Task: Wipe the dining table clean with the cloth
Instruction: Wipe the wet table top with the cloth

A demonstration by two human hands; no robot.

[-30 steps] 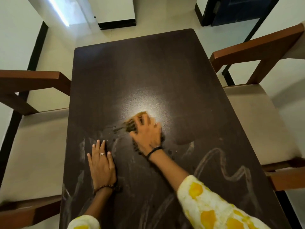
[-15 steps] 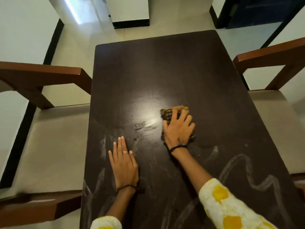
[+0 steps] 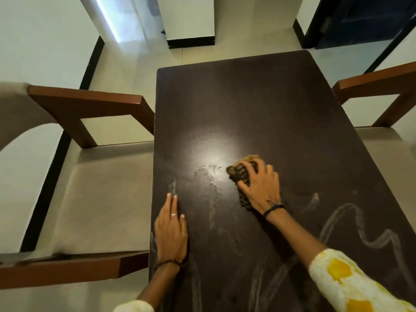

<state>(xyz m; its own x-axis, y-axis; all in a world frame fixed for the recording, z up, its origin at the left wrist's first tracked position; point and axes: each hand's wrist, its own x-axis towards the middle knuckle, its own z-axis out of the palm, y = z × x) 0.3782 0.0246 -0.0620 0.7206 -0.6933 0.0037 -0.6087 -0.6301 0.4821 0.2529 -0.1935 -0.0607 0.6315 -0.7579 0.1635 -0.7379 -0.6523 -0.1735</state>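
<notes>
My right hand (image 3: pixel 260 188) lies palm down with fingers spread, pressing the cloth (image 3: pixel 240 174) flat against the surface (image 3: pixel 258 104) near its middle, the bunched brown-and-yellow fabric poking out past my fingertips. My left hand (image 3: pixel 172 230) rests flat and empty, fingers together, at the left edge (a ring on one finger, a beaded band at the wrist). Wet smears (image 3: pixel 211 174) glint just left of the cloth, pale streaks (image 3: pixel 351 224) curl across the near right part, and a chair (image 3: pixel 90 194) stands on either side.
</notes>
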